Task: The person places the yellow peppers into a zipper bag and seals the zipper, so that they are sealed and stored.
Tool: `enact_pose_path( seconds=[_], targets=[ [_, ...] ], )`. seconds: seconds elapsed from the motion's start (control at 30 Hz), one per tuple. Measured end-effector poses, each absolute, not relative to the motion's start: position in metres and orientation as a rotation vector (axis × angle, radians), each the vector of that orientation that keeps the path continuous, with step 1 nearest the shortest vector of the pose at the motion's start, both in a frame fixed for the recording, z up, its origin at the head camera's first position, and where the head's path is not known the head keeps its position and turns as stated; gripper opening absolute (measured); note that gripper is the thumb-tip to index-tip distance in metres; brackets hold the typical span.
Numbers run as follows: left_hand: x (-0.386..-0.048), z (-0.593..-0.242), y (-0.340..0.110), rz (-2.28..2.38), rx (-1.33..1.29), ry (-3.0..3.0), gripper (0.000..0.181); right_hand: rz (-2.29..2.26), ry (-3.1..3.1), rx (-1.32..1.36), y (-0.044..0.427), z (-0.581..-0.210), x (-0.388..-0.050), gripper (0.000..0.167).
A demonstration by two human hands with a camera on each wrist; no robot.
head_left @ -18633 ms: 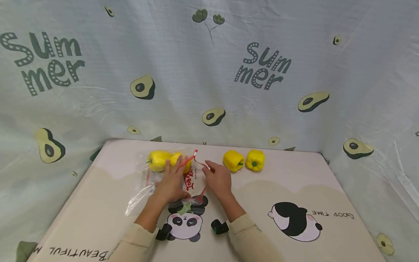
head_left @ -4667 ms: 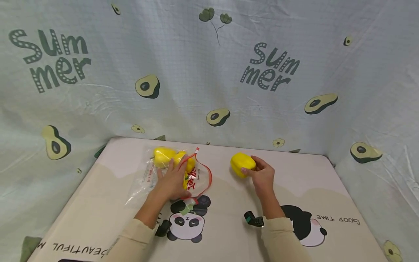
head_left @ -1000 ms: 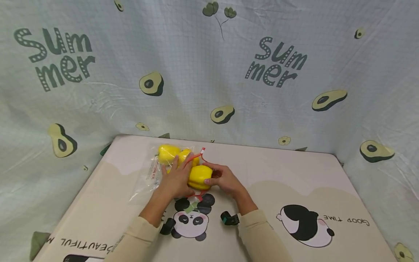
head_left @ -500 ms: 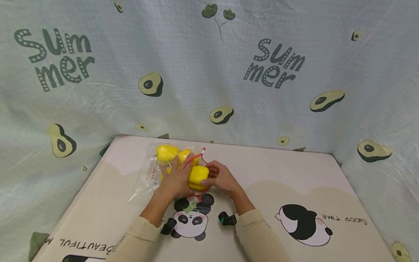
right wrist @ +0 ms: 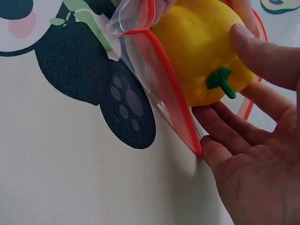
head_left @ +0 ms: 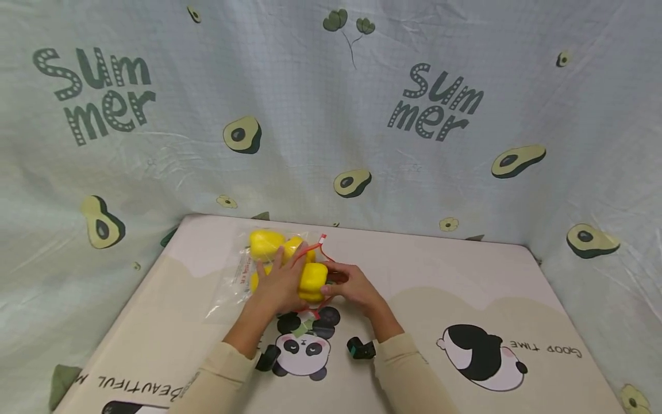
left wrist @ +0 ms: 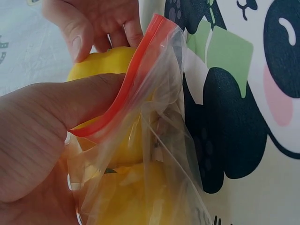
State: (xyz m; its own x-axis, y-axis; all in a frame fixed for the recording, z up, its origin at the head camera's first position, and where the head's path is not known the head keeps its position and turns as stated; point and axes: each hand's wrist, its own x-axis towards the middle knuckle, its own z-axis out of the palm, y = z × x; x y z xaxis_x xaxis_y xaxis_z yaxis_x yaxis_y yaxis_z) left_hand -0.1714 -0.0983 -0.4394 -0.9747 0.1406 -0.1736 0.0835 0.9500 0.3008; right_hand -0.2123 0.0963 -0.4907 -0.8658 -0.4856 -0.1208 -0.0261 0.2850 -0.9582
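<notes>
In the head view a clear plastic zip bag [head_left: 222, 296] with a red zip edge lies flat, its mouth toward the right. Several yellow bell peppers [head_left: 266, 245] show through it. My left hand [head_left: 279, 287] is spread over the bag; in the left wrist view its thumb hooks over the red zip edge [left wrist: 135, 70], holding the mouth apart. My right hand [head_left: 358, 287] grips another yellow bell pepper [head_left: 312, 278] at the bag's mouth, thumb above and fingers below. In the right wrist view this pepper's green stem [right wrist: 222, 80] faces my right palm, and the red edge runs beside it.
The table [head_left: 388, 379] wears a cream cloth printed with pandas and lettering. A pale curtain [head_left: 289, 126] with avocado prints hangs behind the far edge. Small black wrist cameras [head_left: 360, 348] sit at both cuffs. A black shape [head_left: 121, 407] shows at the lower left.
The two peppers first lying at the right are gone from there. My right hand has carried one leftward to the bag's mouth and, in the last second, slightly farther in. My left hand stays on the bag.
</notes>
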Motion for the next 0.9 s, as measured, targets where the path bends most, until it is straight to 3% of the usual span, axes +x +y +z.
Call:
enact_pose_path(
  seconds=[0.53, 0.9],
  targets=[
    [-0.1731, -0.4422, -0.0944, 0.425, 0.202, 2.934, 0.112, -1.583, 2.256, -0.413, 0.0942, -0.4949, -0.2138, 0.054],
    [-0.1715, -0.4401, -0.0967, 0.392, 0.209, 2.930, 0.110, -1.483, 2.287, -0.408, 0.0892, -0.4924, -0.2146, 0.061]
  ],
)
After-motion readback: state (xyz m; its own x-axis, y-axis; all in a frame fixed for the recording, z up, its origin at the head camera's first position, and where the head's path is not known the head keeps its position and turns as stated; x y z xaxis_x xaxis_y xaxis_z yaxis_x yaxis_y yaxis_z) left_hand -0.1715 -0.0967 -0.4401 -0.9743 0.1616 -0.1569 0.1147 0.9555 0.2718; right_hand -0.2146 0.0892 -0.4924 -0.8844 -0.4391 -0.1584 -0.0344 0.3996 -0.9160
